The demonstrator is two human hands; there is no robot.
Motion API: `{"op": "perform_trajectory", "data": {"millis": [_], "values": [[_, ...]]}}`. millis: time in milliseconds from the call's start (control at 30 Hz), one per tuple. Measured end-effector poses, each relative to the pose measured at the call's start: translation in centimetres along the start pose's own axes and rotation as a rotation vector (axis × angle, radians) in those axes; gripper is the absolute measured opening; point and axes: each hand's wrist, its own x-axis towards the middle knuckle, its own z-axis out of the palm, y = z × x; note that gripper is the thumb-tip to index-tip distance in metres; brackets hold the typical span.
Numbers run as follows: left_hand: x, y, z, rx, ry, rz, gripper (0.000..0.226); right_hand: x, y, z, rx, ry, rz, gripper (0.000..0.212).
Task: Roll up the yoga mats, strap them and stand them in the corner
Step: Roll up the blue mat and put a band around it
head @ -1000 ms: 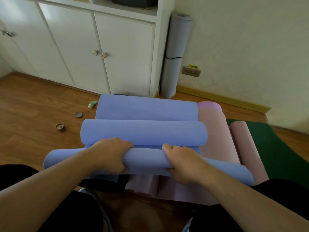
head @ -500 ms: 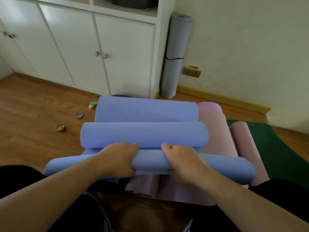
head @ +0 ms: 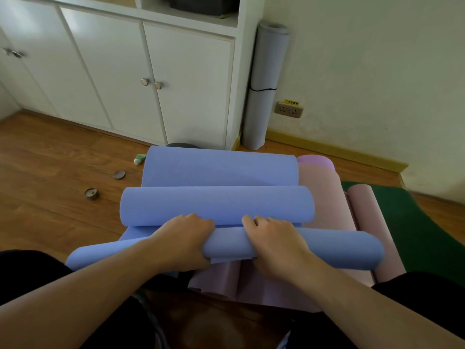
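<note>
Broadly, the wooden plank floor [head: 50, 152] carries everything, and the white cabinet with two round metal knobs [head: 120, 79] stands along its far edge. Against the cabinet's right end, in the corner by the cream wall [head: 364, 59], a rolled pale grey yoga mat [head: 264, 84] stands upright with a thin black strap [head: 263, 89] round its middle. In front of the cabinet lies the periwinkle-blue foam yoga mat [head: 219, 170], matte and finely textured, only partly rolled: its far part lies flat, a loose hump of it rises in the middle, and its near end is wound into a long narrow tube that slants across the view. Under it and to its right lie pale pink mats [head: 324, 215], one with a lilac rolled end pointing towards the cabinet, and right of those a dark green mat [head: 412, 222] spreads flat. The left hand [head: 185, 241] grips the blue tube from above, its fingers curled over the top and tucked under the far side; the right hand [head: 274, 244] grips the same tube just beside it, fingers curled likewise. Left of the blue mat, on the floor, sit a small green-and-white tube [head: 139, 158] and two small round tins [head: 91, 193], well apart from the cabinet.
</note>
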Motion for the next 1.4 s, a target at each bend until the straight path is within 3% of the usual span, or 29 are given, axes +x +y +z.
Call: {"op": "perform_trajectory", "data": {"millis": [100, 233, 467, 567, 700, 767, 933, 1067, 1167, 1233, 1300, 1400], "values": [[-0.3, 0.4, 0.2, 0.028, 0.012, 0.001, 0.052, 0.0, 0.1, -0.5, 0.066, -0.015, -0.014, 0.045], [-0.1, 1.1, 1.0, 0.069, 0.110, 0.038, 0.051, 0.2, 0.4, -0.8, 0.122, -0.027, -0.016, 0.045], [0.5, 0.3, -0.4, -0.042, 0.027, 0.017, 0.036, -0.1, -0.3, 0.8, -0.033, 0.077, -0.047, 0.081], [0.2, 0.6, -0.2, -0.052, 0.018, 0.016, 0.044, -0.1, -0.1, 0.7, 0.015, 0.033, -0.038, 0.066], [-0.1, 1.4, 0.9, 0.091, 0.124, 0.006, 0.055, 0.3, 0.2, -0.6, 0.041, 0.007, -0.035, 0.048], [0.0, 1.4, 1.0, 0.100, 0.141, -0.014, 0.052, 0.3, 0.1, -0.8, 0.040, 0.032, -0.036, 0.052], [0.6, 0.2, 0.1, 0.031, 0.088, -0.031, 0.049, 0.3, -0.2, 0.1, -0.068, 0.090, -0.006, 0.090], [0.2, 0.6, 0.3, -0.026, 0.047, -0.026, 0.049, 0.4, 0.0, 0.2, -0.011, 0.011, -0.034, 0.066], [-0.2, 1.3, 0.9, 0.059, 0.136, 0.010, 0.055, 0.3, 0.3, -0.8, 0.029, -0.015, -0.037, 0.045], [-0.1, 1.6, 1.0, 0.104, 0.164, 0.004, 0.057, 0.2, 0.3, -1.2, 0.066, -0.010, -0.027, 0.043], [0.2, 1.6, 0.8, 0.092, 0.161, -0.011, 0.052, 0.2, 0.1, -1.2, 0.057, 0.018, -0.023, 0.051], [0.5, 0.9, 0.1, -0.014, 0.148, -0.029, 0.051, 0.3, -0.1, -0.4, -0.026, 0.025, -0.029, 0.084]]}}
